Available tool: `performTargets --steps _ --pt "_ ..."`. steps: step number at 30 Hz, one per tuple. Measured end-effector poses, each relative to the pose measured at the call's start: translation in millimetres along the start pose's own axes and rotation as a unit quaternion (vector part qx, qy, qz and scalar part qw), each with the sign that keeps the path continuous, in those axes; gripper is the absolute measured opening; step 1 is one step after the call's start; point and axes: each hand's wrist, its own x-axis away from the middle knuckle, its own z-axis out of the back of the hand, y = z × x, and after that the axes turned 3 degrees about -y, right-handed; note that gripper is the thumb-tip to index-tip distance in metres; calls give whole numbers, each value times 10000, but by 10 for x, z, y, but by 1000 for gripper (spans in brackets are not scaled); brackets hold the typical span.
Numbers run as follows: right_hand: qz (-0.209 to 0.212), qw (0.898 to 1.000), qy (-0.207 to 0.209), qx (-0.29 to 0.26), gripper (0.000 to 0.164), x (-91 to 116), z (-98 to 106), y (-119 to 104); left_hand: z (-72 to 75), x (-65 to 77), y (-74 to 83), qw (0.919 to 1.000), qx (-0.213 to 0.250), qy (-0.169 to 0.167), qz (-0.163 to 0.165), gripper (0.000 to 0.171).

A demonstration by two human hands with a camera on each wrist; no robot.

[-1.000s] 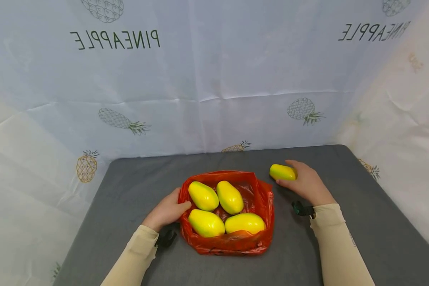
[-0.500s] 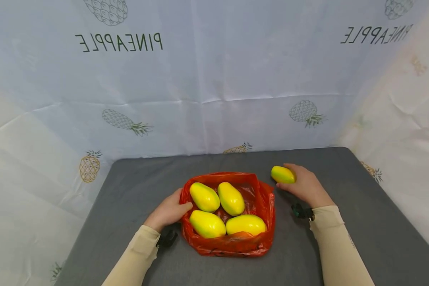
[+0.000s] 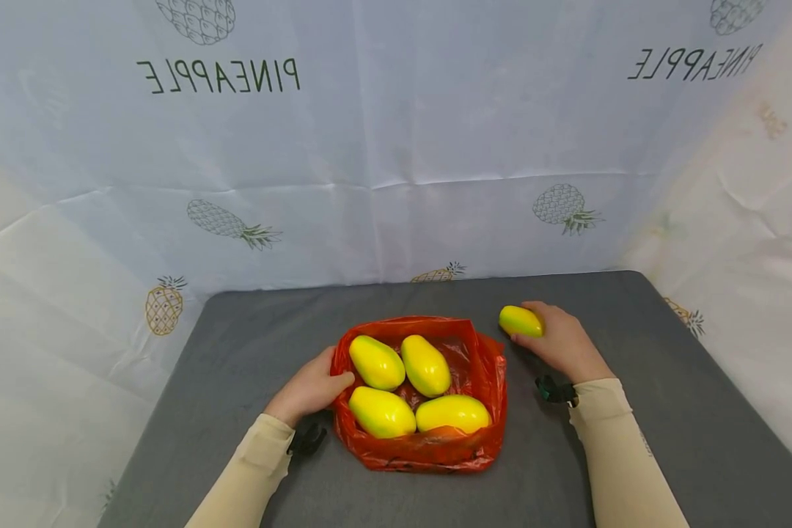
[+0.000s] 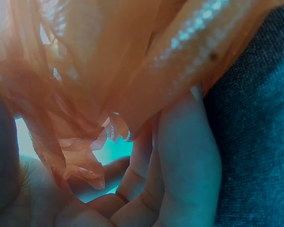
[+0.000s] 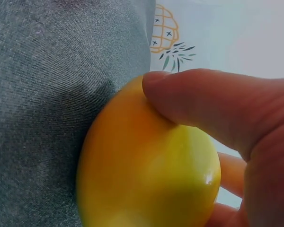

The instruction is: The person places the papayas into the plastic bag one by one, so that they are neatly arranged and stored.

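Note:
In the head view a red plastic bag (image 3: 449,456) stands wide open at the middle of the table, with several glossy yellow papayas (image 3: 425,367) lying inside. My left hand (image 3: 310,389) grips the bag's left rim, thumb over the edge; the left wrist view shows thin crumpled plastic (image 4: 99,71) between thumb and fingers. To the right of the bag, my right hand (image 3: 564,341) holds another papaya (image 3: 520,321) near the far right of the table. Up close in the right wrist view, the thumb lies across this papaya (image 5: 146,165), which is at the cloth surface; the fingers behind are partly hidden.
A dark grey cloth covers the table (image 3: 257,323). White curtain (image 3: 435,132) with pineapple prints stands behind the table's back edge and along both sides. Dark straps with small devices sit at both wrists.
The view shifts slightly. Both hands keep nearly the same places, and the right hand's papaya shows a little less beyond the fingers. The bag and its fruit stay put.

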Motion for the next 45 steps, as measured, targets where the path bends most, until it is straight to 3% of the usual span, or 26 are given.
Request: performTargets --steps 21,33,45 --pt "42 10000 50 -60 73 57 105 -99 -8 -10 10 9999 85 -12 98 56" --pt "201 9995 169 -168 73 279 359 -551 -7 5 27 9999 133 -45 79 57" --pt "499 9980 199 -328 69 437 299 -984 2 -26 -8 9999 113 -90 55 57"
